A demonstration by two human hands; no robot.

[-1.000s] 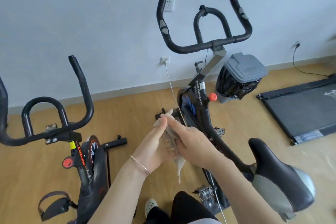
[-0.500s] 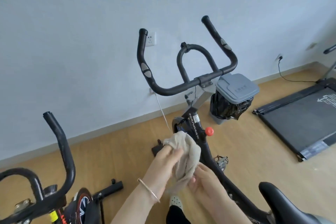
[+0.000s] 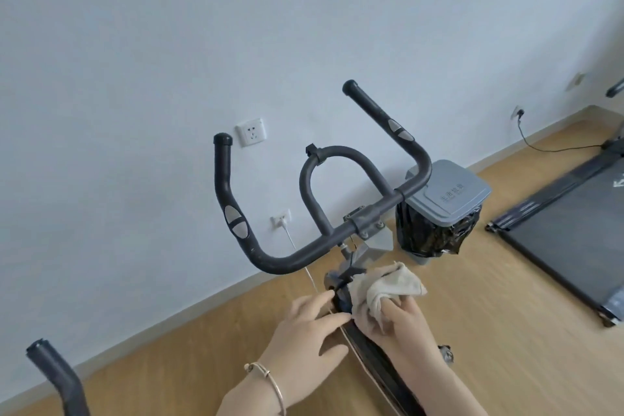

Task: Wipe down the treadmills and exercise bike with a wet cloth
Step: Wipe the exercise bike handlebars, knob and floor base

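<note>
A black exercise bike (image 3: 337, 206) stands in front of me with its curved handlebars raised against the wall. My right hand (image 3: 401, 317) grips a beige cloth (image 3: 381, 287) and presses it on the bike's frame just below the handlebar stem. My left hand (image 3: 310, 331) rests on the left side of the same frame with its fingers stretched out. A gold bangle sits on my left wrist. A dark treadmill (image 3: 567, 230) lies flat on the floor at the right.
A grey-lidded bin (image 3: 445, 199) with a black bag stands behind the bike. The handlebar of a second bike (image 3: 54, 371) shows at the lower left. A white cord (image 3: 304, 263) hangs from a wall socket beside the frame. Another cable runs to the treadmill.
Both hands have moved from holding the cloth in front of me onto the bike frame. The right hand now holds the cloth alone. My view has tilted upward.
</note>
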